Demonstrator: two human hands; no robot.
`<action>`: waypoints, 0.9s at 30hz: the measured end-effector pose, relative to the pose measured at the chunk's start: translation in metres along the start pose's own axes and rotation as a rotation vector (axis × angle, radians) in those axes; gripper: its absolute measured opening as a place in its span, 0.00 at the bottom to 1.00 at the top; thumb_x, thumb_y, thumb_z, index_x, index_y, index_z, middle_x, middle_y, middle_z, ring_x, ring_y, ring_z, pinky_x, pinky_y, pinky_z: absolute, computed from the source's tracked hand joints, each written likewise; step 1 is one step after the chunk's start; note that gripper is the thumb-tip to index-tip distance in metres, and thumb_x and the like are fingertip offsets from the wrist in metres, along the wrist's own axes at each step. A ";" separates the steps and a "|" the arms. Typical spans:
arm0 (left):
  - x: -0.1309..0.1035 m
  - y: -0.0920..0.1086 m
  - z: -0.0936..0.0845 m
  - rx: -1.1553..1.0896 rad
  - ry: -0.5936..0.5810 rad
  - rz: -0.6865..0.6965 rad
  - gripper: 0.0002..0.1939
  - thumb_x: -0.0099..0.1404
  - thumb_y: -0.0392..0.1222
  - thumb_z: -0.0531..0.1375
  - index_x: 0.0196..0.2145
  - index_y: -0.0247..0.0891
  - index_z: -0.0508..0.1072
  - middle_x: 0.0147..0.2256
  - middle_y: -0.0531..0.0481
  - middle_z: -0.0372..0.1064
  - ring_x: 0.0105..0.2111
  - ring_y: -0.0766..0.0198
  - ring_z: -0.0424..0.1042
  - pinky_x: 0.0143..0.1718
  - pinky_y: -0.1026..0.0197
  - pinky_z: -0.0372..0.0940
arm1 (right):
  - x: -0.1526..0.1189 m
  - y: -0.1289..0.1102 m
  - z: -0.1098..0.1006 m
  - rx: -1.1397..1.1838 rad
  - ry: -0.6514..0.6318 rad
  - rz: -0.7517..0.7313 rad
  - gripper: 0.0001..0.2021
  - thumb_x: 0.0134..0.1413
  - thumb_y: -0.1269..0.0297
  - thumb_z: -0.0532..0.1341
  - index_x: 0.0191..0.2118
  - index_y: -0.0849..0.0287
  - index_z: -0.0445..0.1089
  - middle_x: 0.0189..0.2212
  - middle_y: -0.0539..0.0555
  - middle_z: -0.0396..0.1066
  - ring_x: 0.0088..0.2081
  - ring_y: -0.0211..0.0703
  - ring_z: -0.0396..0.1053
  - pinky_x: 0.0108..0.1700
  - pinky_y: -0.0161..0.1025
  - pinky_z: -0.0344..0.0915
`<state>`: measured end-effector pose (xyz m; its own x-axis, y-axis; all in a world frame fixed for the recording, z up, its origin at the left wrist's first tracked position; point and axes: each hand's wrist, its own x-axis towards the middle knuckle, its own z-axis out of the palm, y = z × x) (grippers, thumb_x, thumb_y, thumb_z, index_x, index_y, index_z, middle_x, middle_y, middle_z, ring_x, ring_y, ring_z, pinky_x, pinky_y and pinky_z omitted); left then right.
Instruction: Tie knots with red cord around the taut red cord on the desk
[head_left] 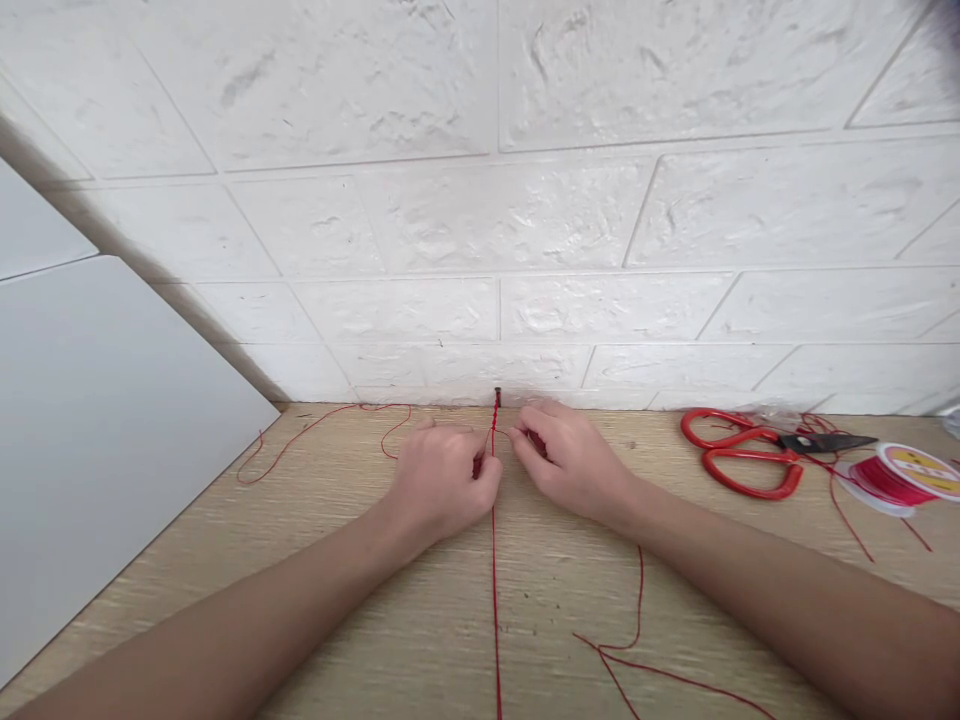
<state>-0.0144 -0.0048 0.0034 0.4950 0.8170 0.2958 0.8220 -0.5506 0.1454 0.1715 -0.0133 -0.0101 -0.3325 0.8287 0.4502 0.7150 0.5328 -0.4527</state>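
A taut red cord runs up the middle of the wooden table to a short knotted length, fixed at a small dark holder by the wall's base. My left hand is closed in a pinch on the cord, just below the knots. To the right of it, my right hand pinches a thin red thread that leads across from the cord. The fingertips of both hands partly hide the threads. Another loose end of red thread trails out to the left of my left hand.
Red-handled scissors lie at the right, beside a spool of red thread. Loose red threads lie near my right forearm. A white brick-patterned wall bounds the back, and a grey-white panel stands at the left.
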 end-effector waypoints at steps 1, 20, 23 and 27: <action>-0.001 0.000 0.000 -0.009 0.031 0.028 0.14 0.59 0.39 0.54 0.17 0.37 0.62 0.18 0.52 0.67 0.21 0.65 0.61 0.34 0.55 0.52 | 0.000 0.000 0.000 0.013 -0.016 -0.026 0.11 0.64 0.70 0.53 0.28 0.57 0.58 0.28 0.52 0.66 0.33 0.42 0.62 0.37 0.39 0.55; -0.004 -0.003 0.008 -0.067 0.278 0.311 0.14 0.61 0.36 0.55 0.18 0.37 0.63 0.16 0.53 0.62 0.17 0.68 0.57 0.22 0.61 0.44 | 0.003 -0.009 -0.018 0.374 0.017 0.215 0.20 0.65 0.59 0.55 0.22 0.57 0.53 0.18 0.45 0.54 0.23 0.34 0.53 0.27 0.36 0.49; -0.004 -0.004 0.009 -0.061 0.266 0.275 0.15 0.62 0.38 0.56 0.18 0.37 0.64 0.16 0.53 0.63 0.17 0.68 0.58 0.22 0.61 0.43 | 0.005 -0.021 -0.052 0.679 -0.395 0.361 0.20 0.64 0.54 0.56 0.22 0.57 0.61 0.17 0.46 0.62 0.20 0.34 0.58 0.23 0.33 0.54; -0.004 -0.002 0.010 -0.032 0.260 0.220 0.17 0.65 0.41 0.55 0.19 0.37 0.66 0.16 0.53 0.64 0.17 0.68 0.59 0.22 0.60 0.43 | -0.017 -0.040 -0.088 0.954 -1.297 0.512 0.13 0.60 0.55 0.59 0.32 0.59 0.72 0.25 0.49 0.73 0.21 0.34 0.67 0.22 0.31 0.64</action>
<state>-0.0147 -0.0052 -0.0068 0.5676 0.6095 0.5535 0.6924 -0.7171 0.0796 0.2032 -0.0635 0.0683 -0.7972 0.2629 -0.5435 0.4632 -0.3111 -0.8299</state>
